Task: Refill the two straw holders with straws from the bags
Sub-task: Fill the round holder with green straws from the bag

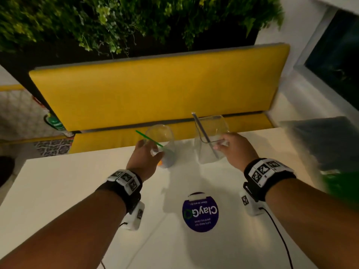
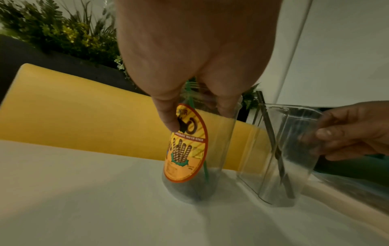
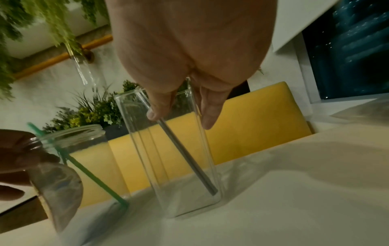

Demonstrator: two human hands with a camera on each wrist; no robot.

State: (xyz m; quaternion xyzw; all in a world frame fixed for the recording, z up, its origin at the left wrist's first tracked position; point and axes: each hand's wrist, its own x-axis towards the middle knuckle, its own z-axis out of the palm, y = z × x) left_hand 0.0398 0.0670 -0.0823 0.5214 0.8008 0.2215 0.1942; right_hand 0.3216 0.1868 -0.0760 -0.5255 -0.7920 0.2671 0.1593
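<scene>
Gripping both clear holders at the far edge of the table (image 1: 58, 191).

Behind that edge stands a yellow bench (image 1: 155, 90), with blurred foliage (image 1: 136, 20) above it. Both forearms reach forward over the table, wrists banded with marker cuffs. The left hand (image 1: 144, 159) curls round the upper part of the round jar (image 1: 165, 144), thumb on its orange label (image 2: 185, 144); the right hand (image 1: 236, 148) clasps the square holder (image 1: 210, 140) near its rim, thumb in front, fingers behind. Each holder stands near the far edge, the two just beside each other. A green straw (image 1: 148, 139) leans in the jar; a grey straw (image 1: 204, 133) leans in the square holder. At the right edge a dark and green shape (image 1: 334, 152) is too blurred to tell. A purple sticker (image 1: 201, 213) lies near the middle.
</scene>
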